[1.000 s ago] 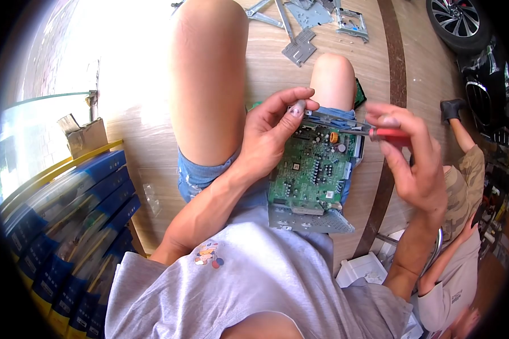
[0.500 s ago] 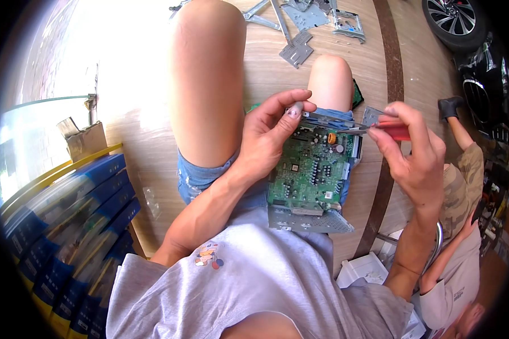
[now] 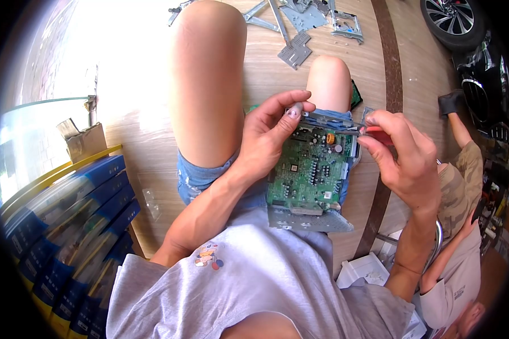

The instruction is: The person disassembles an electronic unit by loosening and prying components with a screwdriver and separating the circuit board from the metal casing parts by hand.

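A green circuit board in a grey metal frame rests on my lap, its populated side facing up. My left hand grips the upper left corner of the frame between thumb and fingers. A screwdriver with a red handle is held in my right hand, at the upper right corner of the board. Its dark shaft lies almost flat along the board's top edge, pointing left; I cannot make out where the tip touches.
Loose metal brackets and a metal frame piece lie on the floor ahead. Blue boxes are stacked at the left. Another person sits at the right, near a car wheel and a white container.
The fingers of my right hand have closed round the red handle, and that hand has shifted slightly left and down. My left hand and the board stay almost in place.
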`<move>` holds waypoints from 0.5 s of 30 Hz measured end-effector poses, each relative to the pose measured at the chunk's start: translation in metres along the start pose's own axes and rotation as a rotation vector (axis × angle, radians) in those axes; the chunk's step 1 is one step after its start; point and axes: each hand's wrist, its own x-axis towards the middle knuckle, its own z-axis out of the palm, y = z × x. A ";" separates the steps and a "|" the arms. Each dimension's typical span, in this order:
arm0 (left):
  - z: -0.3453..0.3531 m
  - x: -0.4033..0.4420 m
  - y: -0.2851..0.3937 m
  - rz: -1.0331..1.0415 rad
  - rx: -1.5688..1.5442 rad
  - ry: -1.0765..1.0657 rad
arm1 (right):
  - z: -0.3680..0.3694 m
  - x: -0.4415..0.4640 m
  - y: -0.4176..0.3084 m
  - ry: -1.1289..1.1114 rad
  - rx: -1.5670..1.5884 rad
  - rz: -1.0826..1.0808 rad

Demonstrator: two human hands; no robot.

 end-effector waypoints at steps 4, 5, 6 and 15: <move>0.001 -0.001 0.001 0.002 -0.006 0.006 | 0.006 -0.005 0.010 0.114 0.057 0.086; 0.000 -0.001 0.001 0.005 -0.009 0.010 | 0.008 -0.005 0.012 0.159 0.079 0.109; 0.000 -0.002 0.002 0.001 -0.006 0.012 | 0.008 -0.005 0.011 0.160 0.090 0.108; 0.000 0.000 0.001 0.014 0.018 -0.006 | 0.007 -0.005 -0.008 0.148 0.040 0.294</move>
